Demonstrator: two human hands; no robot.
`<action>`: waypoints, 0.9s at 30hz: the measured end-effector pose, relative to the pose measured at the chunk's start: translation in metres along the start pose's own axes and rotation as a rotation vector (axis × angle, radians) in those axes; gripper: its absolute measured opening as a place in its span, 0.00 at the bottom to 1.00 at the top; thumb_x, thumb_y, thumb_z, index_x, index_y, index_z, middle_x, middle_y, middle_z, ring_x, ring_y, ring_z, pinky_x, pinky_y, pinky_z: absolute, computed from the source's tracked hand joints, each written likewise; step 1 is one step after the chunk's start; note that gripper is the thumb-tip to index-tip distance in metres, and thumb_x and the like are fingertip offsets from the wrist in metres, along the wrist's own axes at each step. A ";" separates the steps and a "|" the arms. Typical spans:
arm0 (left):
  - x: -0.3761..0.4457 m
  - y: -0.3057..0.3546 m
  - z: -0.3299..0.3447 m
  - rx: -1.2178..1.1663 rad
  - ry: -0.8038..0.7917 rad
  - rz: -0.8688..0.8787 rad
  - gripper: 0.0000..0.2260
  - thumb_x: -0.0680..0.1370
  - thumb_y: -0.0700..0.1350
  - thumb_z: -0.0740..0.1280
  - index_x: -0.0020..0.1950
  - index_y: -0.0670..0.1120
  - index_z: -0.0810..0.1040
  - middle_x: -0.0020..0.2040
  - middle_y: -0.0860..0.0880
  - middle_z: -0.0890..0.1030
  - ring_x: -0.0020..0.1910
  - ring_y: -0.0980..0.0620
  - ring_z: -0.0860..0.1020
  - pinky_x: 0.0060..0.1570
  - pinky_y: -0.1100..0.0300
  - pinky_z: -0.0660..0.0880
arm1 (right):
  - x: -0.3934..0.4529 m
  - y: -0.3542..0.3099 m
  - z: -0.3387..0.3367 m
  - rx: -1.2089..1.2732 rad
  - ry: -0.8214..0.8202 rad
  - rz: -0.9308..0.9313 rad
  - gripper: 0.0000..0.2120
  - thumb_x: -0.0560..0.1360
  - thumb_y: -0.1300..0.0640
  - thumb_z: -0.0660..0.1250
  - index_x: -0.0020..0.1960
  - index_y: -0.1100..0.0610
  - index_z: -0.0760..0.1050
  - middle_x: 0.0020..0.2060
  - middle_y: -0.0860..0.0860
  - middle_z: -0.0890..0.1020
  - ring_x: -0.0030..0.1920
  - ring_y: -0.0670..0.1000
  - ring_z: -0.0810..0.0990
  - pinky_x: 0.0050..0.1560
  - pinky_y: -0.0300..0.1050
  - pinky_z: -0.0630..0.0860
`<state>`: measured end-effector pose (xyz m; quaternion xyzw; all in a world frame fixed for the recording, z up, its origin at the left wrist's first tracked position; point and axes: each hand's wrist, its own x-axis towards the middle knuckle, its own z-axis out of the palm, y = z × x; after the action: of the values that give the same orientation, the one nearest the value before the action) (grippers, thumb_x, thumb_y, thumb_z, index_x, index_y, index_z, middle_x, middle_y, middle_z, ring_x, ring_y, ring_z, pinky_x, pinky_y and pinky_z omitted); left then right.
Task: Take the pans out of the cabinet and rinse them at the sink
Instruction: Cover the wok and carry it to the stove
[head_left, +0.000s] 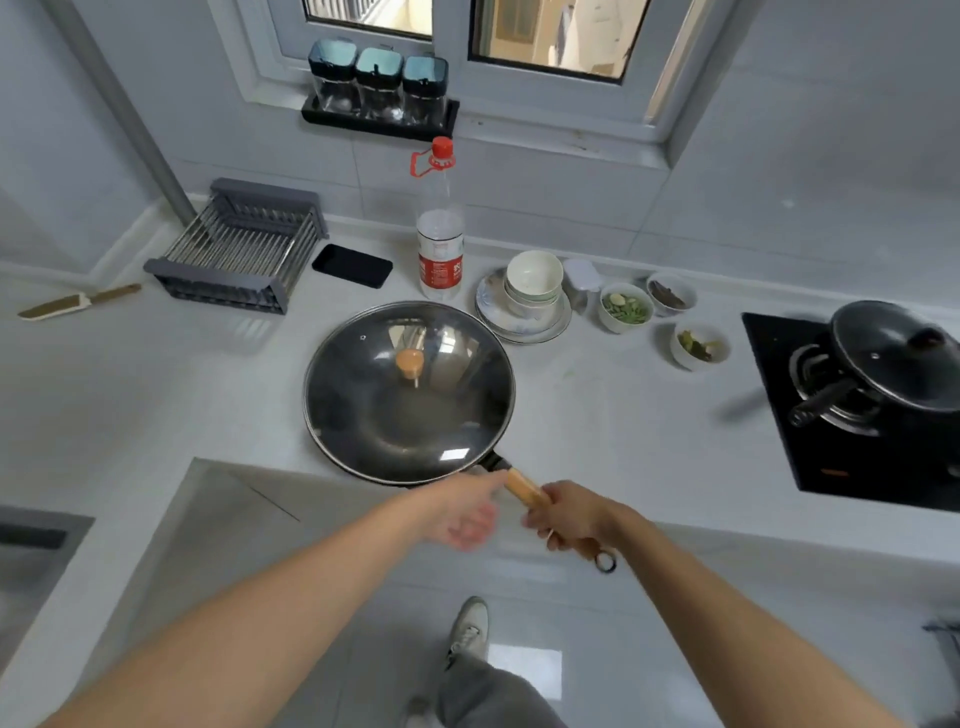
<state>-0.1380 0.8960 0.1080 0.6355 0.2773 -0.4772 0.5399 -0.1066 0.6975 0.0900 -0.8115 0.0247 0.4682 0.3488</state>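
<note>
1. Pans: two. One lidded wok (409, 393) sits on the desk (156, 395) just ahead of my hands; a second lidded pan (893, 358) is on the stove (779, 452), far to my right.
2. My right hand (571, 517) is closed around the wok's wooden handle (524, 488); my left hand (462, 512) hangs loosely open beside it, blurred, holding nothing.
3. Beyond the wok: one bottle (440, 234), stacked bowls (534, 283), three small dishes, one phone (352, 265), one drying rack (239, 249).

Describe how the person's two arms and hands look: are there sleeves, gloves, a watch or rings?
Both arms are bare along all of their visible length; no sleeve shows. The left hand and the right hand wear no gloves. No watch or bracelet shows at either wrist, and no ring can be made out, though the left hand is blurred. Lower down, grey trousers and a pale sneaker are visible.
</note>
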 end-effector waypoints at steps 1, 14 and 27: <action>0.006 -0.011 0.005 -0.108 -0.051 -0.012 0.26 0.77 0.66 0.63 0.55 0.44 0.77 0.49 0.47 0.81 0.41 0.51 0.79 0.39 0.59 0.77 | -0.005 0.001 0.016 0.060 -0.055 0.002 0.09 0.75 0.54 0.72 0.48 0.57 0.75 0.38 0.54 0.79 0.31 0.49 0.79 0.38 0.44 0.81; 0.018 -0.014 -0.007 -0.772 0.184 0.158 0.18 0.75 0.51 0.73 0.30 0.47 0.72 0.25 0.49 0.76 0.22 0.53 0.74 0.23 0.63 0.73 | -0.008 -0.062 0.079 0.491 -0.228 0.140 0.04 0.70 0.62 0.65 0.39 0.57 0.70 0.23 0.50 0.72 0.21 0.46 0.69 0.22 0.36 0.69; -0.078 -0.044 0.040 -0.614 0.242 0.442 0.18 0.77 0.44 0.71 0.29 0.46 0.69 0.25 0.47 0.74 0.21 0.51 0.74 0.24 0.63 0.72 | -0.118 -0.046 0.122 0.566 -0.056 -0.250 0.08 0.68 0.66 0.66 0.36 0.56 0.69 0.23 0.49 0.72 0.21 0.46 0.68 0.22 0.37 0.69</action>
<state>-0.2186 0.8826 0.1614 0.5404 0.3251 -0.1659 0.7581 -0.2467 0.7699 0.1679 -0.6657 0.0444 0.4184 0.6164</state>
